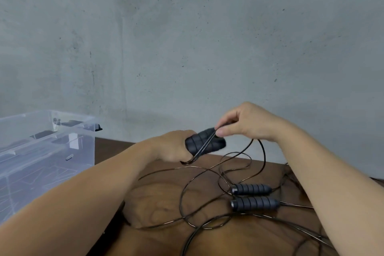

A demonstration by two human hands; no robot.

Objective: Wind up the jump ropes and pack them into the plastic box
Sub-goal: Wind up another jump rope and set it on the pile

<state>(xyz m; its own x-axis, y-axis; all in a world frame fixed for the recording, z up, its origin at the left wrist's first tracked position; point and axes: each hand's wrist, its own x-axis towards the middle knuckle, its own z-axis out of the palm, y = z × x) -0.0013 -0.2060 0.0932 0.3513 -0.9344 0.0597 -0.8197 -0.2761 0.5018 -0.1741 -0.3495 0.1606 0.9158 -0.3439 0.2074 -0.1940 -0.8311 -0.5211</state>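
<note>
Gripping two black ribbed handles (204, 141) together in the curled left hand (173, 147), right hand (247, 123) pinching their thin cord (207, 141) across them, two more handles (252, 196) lying side by side on the wooden table (158, 199), loose cord (193, 191) looping around, one clear plastic box (41, 151) at left.

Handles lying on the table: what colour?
Dark grey ribbed handles with silver end caps, clearest in the head view.

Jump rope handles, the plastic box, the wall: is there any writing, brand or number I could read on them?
None can be read.
Handles on the table: no visible print.
Handles in the left hand: motion-blurred.
Plastic box: no label visible.
Wall: bare concrete.
</note>
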